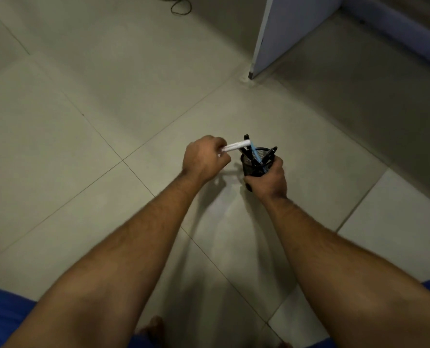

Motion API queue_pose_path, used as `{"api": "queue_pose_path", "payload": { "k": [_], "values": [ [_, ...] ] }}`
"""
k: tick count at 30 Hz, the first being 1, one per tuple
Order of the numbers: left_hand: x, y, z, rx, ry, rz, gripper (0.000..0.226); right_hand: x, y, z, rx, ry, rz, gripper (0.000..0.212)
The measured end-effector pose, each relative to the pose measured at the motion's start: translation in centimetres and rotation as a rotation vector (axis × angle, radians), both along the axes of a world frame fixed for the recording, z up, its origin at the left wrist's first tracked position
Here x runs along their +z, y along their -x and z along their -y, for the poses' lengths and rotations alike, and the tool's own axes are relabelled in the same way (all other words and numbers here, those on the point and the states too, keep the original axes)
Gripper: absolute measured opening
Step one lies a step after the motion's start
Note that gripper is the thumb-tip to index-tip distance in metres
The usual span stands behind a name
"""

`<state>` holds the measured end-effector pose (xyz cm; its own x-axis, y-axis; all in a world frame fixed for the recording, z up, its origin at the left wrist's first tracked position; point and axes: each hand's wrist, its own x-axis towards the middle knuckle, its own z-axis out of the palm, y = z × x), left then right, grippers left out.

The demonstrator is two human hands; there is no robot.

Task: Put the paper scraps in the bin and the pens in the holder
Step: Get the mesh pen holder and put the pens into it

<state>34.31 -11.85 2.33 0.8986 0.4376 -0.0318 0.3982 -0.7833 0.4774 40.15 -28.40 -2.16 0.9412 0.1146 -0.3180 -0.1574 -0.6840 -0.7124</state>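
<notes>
The right hand (268,180) grips the black wire-mesh pen holder (256,163) above the tiled floor (83,121); the left hand (204,159) pinches a white pen (235,146) level at its rim; entering sideways, it could catch the standing pens and drop.
</notes>
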Motion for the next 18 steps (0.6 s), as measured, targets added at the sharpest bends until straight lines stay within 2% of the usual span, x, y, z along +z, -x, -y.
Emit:
{"api": "queue_pose_path", "payload": {
  "k": [4,6,8,10,12,14,15,16,18],
  "values": [
    [1.0,-1.5,0.9,-0.305,-0.394,-0.119,0.026,0.1,0.2,-0.2,0.049,0.027,0.044,0.082],
    [1.1,-1.9,1.9,-0.403,-0.513,-0.136,0.023,0.1,0.4,-0.2,0.097,0.043,0.067,0.079],
    [0.9,-2.1,2.8,-0.477,-0.516,-0.108,0.020,-0.1,0.6,-0.3,0.125,0.030,0.054,0.079],
    [1.0,-1.9,3.2,-0.466,-0.389,-0.005,0.018,-0.2,0.7,-0.4,0.131,0.006,0.036,0.078],
    [1.0,-1.3,2.7,-0.227,-0.192,0.189,0.018,-0.2,0.6,-0.6,0.110,-0.021,0.026,0.079],
    [0.6,0.0,1.6,0.215,0.115,0.360,0.018,0.0,0.5,-0.8,0.082,-0.038,0.024,0.081],
    [0.0,0.9,1.0,0.392,0.222,0.357,0.019,0.1,0.5,-0.9,0.073,-0.044,0.019,0.081],
    [-0.7,1.8,0.4,0.491,0.254,0.273,0.019,0.1,0.6,-1.0,0.071,-0.051,0.014,0.082],
    [-2.5,3.7,-0.3,0.554,0.173,-0.038,0.025,0.1,0.9,-1.3,0.094,-0.063,0.004,0.081]
  ]
}}
